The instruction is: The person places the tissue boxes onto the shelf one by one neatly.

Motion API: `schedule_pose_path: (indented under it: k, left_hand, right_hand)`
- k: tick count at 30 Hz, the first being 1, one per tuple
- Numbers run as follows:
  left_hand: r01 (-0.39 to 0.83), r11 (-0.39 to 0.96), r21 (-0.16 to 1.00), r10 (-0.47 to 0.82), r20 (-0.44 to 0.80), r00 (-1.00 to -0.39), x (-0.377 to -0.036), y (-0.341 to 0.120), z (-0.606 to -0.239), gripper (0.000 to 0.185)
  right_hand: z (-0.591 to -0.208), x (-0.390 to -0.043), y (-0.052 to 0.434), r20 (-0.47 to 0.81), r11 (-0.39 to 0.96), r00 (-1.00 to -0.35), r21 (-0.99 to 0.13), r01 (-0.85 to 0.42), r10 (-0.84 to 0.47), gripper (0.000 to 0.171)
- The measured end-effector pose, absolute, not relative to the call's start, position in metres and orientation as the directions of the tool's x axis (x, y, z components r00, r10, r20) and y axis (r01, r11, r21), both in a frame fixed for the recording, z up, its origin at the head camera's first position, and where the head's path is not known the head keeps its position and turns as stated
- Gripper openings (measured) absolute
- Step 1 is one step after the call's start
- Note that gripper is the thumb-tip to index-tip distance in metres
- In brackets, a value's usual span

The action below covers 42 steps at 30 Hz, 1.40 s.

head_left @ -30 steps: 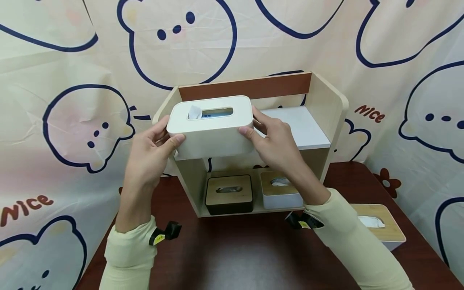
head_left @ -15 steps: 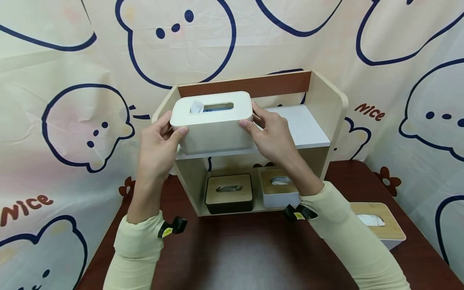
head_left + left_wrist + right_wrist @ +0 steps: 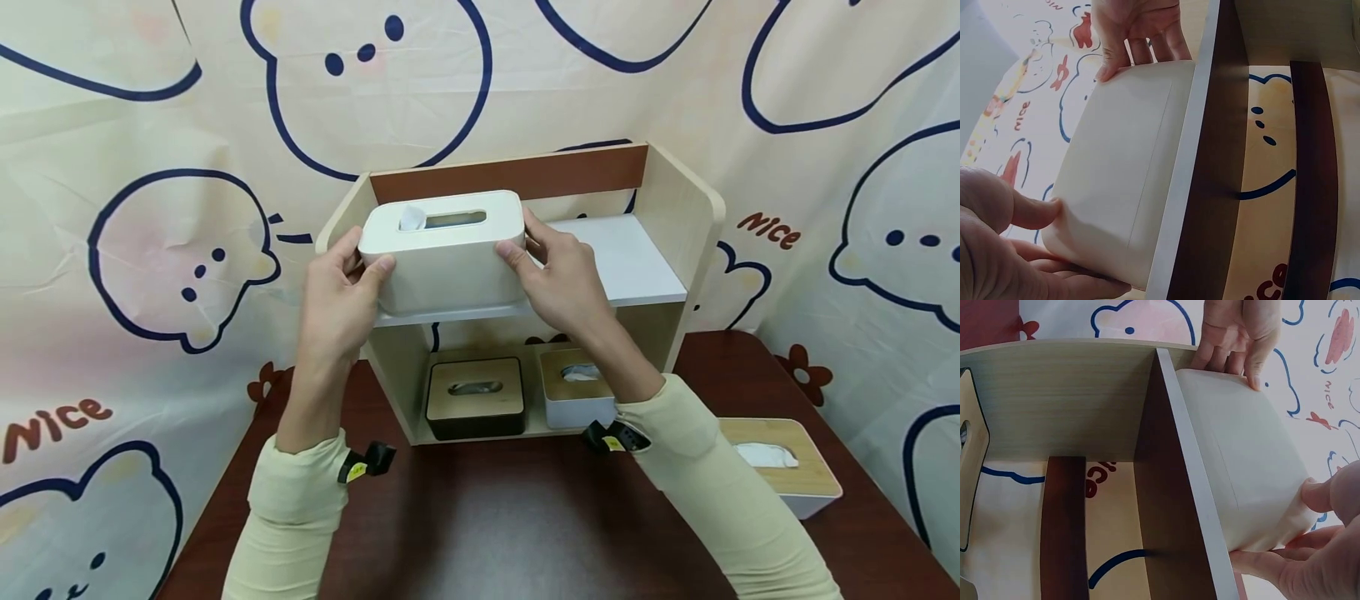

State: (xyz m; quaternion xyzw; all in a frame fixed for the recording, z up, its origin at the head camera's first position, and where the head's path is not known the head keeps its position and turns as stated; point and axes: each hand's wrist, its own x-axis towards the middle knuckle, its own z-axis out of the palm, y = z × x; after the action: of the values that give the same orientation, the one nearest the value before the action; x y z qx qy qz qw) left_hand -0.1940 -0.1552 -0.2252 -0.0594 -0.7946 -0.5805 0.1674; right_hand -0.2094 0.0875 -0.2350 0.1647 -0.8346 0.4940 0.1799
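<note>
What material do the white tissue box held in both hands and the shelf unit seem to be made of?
White rounded tissue box: probably matte plastic, with a smooth, seamless surface and soft moulded corners. Two-tier shelf unit: likely laminated wood board, its pale side panels showing printed-looking grain, with a reddish-brown back rail and a plain white upper shelf board.

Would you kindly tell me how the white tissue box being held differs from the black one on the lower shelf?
The white tissue box is all white; the black tissue box has a wooden lid. The white one is gripped by the left hand and right hand at the upper shelf; the black one sits untouched below. Both have oval top slots.
</note>
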Motion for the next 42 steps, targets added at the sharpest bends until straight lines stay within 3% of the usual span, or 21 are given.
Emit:
schedule_pose_path:
  k: [17,26,34,42]
  left_hand:
    - [0.256,0.314,0.914,-0.104,0.301,-0.948,-0.196,-0.151,-0.226,0.061]
    - [0.356,0.374,0.856,-0.047,0.401,-0.915,-0.195,-0.149,-0.235,0.063]
    - [0.357,0.441,0.823,-0.058,0.423,-0.904,-0.176,-0.146,-0.243,0.093]
    - [0.361,0.473,0.804,-0.054,0.435,-0.899,-0.147,-0.145,-0.26,0.091]
  right_hand:
    - [-0.237,-0.21,0.087,0.43,0.478,-0.898,-0.772,-0.418,-0.091,0.068]
    - [-0.241,-0.207,0.092,0.39,0.465,-0.911,-0.787,-0.406,-0.135,0.074]
    - [-0.247,-0.191,0.104,0.383,0.463,-0.917,-0.796,-0.389,-0.113,0.075]
    - [-0.264,-0.168,0.116,0.399,0.422,-0.907,-0.805,-0.416,-0.134,0.073]
